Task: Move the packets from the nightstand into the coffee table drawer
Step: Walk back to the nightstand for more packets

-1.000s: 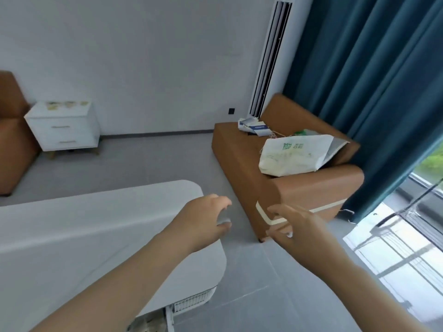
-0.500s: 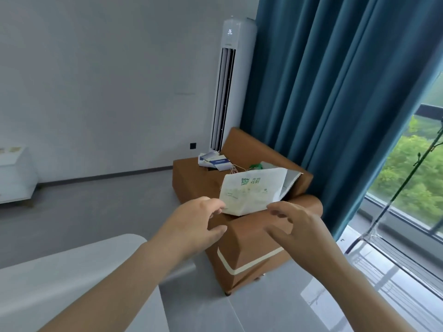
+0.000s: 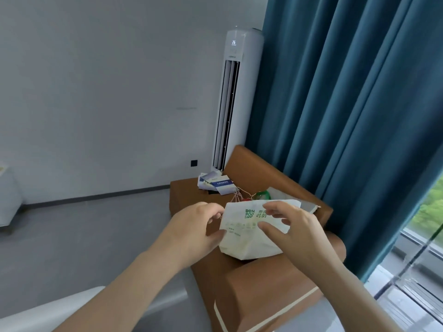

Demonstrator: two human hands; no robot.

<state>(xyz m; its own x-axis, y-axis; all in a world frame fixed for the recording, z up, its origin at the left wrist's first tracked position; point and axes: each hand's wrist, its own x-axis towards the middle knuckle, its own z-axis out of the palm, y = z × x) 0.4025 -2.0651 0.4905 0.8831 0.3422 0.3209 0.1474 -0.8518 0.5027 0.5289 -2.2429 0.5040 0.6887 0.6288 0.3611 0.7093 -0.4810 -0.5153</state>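
Note:
A white paper bag [image 3: 242, 240] with green print rests on the seat of a brown sofa [image 3: 268, 286]. My left hand [image 3: 194, 232] is at the bag's left edge, with the thumb and fingers apart on either side of it. My right hand [image 3: 296, 232] hovers in front of the bag's upper right, fingers spread. The white nightstand [image 3: 7, 200] is only a sliver at the far left edge, and its top is barely seen. A corner of the white coffee table [image 3: 48, 312] shows at the bottom left. Its drawer is out of view.
Blue-and-white booklets [image 3: 215, 184] and a green item [image 3: 262, 195] lie further back on the sofa. A tall white air conditioner [image 3: 236, 99] stands in the corner beside blue curtains [image 3: 347, 104]. Grey floor [image 3: 84, 236] lies between the sofa and the nightstand.
The view has swung right and up, away from the nightstand and coffee table, towards the sofa. Both hands have moved forward from empty air to the white paper bag.

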